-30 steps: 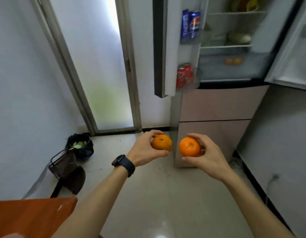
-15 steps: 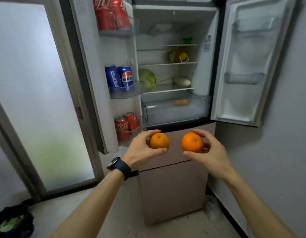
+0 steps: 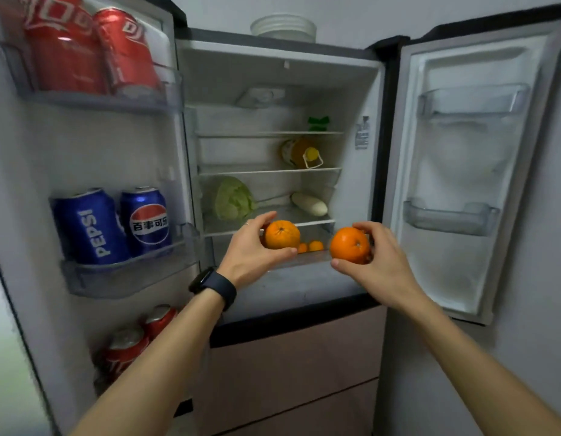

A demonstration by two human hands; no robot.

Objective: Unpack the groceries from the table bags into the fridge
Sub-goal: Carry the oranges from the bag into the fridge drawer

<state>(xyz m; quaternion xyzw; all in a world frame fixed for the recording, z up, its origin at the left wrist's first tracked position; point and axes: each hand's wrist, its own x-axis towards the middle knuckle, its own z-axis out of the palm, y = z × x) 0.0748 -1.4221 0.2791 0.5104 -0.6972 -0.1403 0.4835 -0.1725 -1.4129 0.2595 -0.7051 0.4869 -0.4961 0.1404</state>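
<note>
Left hand point(image 3: 252, 250): curled around a round orange fruit point(image 3: 282, 234).
Right hand point(image 3: 379, 259): grips a second round orange fruit point(image 3: 350, 245).
Backdrop: open white fridge point(image 3: 272, 73), clear crisper drawer point(image 3: 304, 262) just beyond both.

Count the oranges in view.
4: one orange in the left hand, another in the right hand, two small ones in the drawer. More may be hidden behind the hands.
</note>
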